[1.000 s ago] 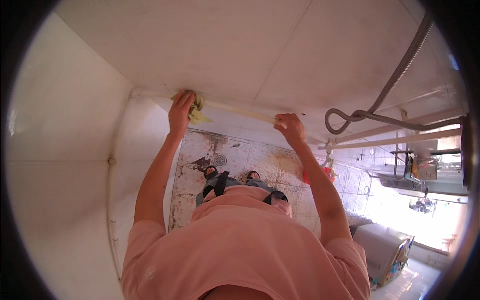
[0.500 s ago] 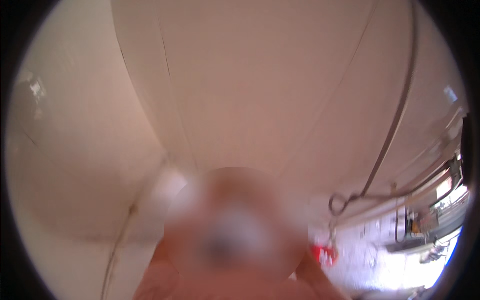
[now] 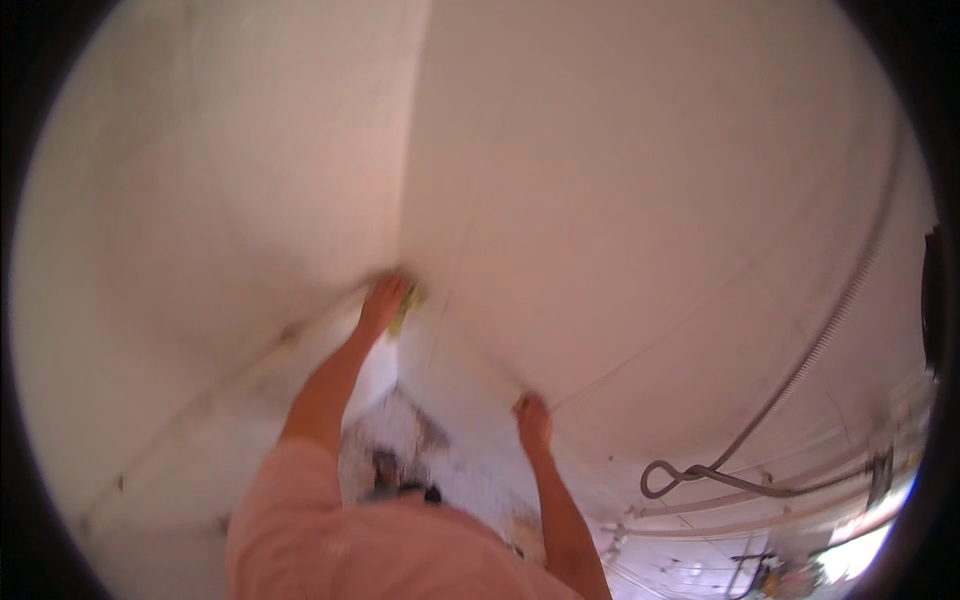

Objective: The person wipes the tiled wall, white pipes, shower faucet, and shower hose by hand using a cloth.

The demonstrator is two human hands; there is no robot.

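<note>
Left hand: your left hand (image 3: 382, 303) presses a yellow-green cloth (image 3: 407, 308) into the wall corner (image 3: 415, 200), grip clamped on it.
Right hand: your right hand (image 3: 532, 420) lies flat on the wall seam, fingers apart, likely bracing you.

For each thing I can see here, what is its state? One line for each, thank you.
left hand: raised, pressing a yellow-green cloth into the corner of the walls.
yellow-green cloth: bunched under the left hand, against the wall.
right hand: flat on the white wall, holding nothing.
white wall: pale, with faint seams and some dark marks.
metal hose: hanging along the wall, looped at its lower end.
</note>
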